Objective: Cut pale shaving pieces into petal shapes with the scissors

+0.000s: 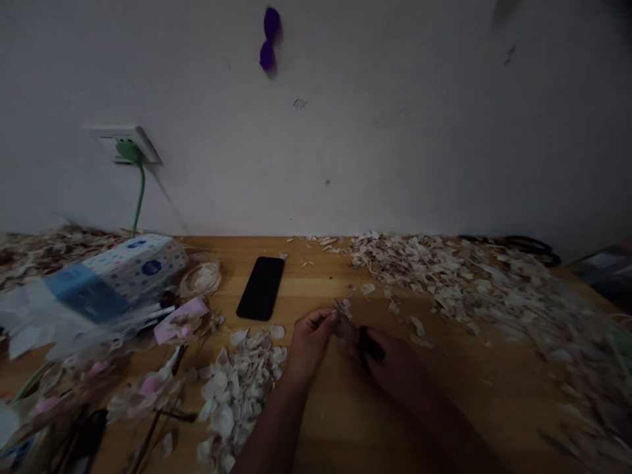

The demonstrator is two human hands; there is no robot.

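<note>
My right hand (395,365) is closed round the black handles of a pair of scissors (369,343). The blades point up and left, towards the fingertips of my left hand (313,336). Those left fingers are pinched together at the blade tips; what they hold, if anything, is too small and dark to make out. Just left of my left forearm lies a pile of pale, rounded petal-like flakes (241,382). A few loose flakes (417,326) are scattered on the wood right of the scissors.
A black phone (261,288) lies behind my left hand. Shredded pale scraps (444,276) spread across the right side. A tissue pack (143,263), a clear round container (201,278) and pale flowers with pink centres (151,385) crowd the left. A green plug (129,151) sits in the wall socket.
</note>
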